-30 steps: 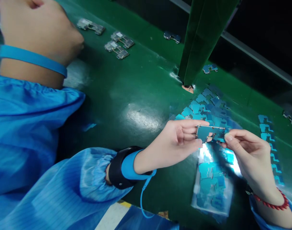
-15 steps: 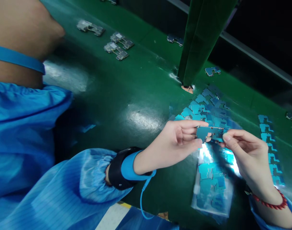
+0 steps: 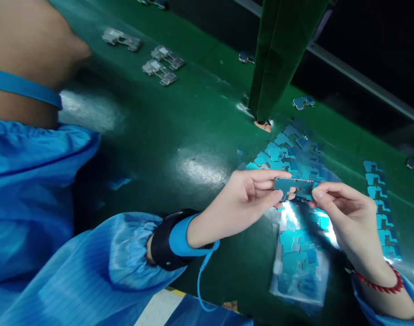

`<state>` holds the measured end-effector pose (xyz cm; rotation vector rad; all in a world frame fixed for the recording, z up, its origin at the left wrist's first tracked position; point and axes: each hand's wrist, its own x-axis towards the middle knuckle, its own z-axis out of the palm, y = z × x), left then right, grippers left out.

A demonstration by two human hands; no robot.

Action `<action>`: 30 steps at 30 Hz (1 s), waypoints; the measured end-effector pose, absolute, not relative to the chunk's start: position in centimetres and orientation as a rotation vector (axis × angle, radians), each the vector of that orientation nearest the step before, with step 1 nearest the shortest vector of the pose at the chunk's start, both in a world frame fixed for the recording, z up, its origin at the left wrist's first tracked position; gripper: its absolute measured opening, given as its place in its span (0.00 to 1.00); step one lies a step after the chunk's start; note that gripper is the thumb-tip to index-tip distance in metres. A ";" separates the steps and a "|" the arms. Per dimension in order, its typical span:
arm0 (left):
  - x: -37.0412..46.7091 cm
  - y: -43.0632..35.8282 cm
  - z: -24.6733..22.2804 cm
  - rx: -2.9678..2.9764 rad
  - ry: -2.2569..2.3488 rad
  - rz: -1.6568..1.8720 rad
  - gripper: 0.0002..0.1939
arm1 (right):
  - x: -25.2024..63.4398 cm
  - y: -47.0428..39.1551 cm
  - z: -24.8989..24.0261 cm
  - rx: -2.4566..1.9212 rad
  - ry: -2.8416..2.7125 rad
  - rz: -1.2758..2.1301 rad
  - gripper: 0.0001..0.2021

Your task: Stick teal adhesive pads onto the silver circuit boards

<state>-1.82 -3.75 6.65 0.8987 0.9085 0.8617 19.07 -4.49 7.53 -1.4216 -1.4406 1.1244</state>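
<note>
A small flat circuit board with a teal face and a notch in it hangs between my two hands above the green table. My left hand grips its left end between thumb and fingers, a black and blue strap round the wrist. The right end is pinched by my right hand, which has a red beaded bracelet. Below and behind the board lie many overlapping teal cut pieces. Nearer the front edge is a clear plastic sheet with more such pieces.
Another person's arm with a blue band reaches in at the left. Several boards lie at the upper left, another board beyond the pieces. A dark green post stands at the back. A column of teal pieces runs down the right.
The view has shifted slightly. The board now shows slightly further left in my grip, with my left thumb lying over its lower left corner.
</note>
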 end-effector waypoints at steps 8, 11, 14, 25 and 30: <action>-1.6 -3.5 6.8 0.861 0.909 0.898 0.16 | 18.8 -4.4 7.8 -1.416 -1.472 1.082 0.03; -1.7 -3.5 6.9 0.858 0.919 0.907 0.15 | 18.7 -4.4 8.0 -1.410 -1.463 1.090 0.03; -1.9 -3.5 7.0 0.857 0.933 0.914 0.15 | 18.5 -4.2 8.1 -1.408 -1.450 1.100 0.03; -1.9 -3.3 7.5 0.835 0.939 0.893 0.14 | 18.8 -3.7 7.9 -1.447 -1.385 1.109 0.03; -1.9 -3.4 7.3 0.822 0.930 0.866 0.15 | 19.6 -3.4 7.1 -1.462 -1.310 1.190 0.06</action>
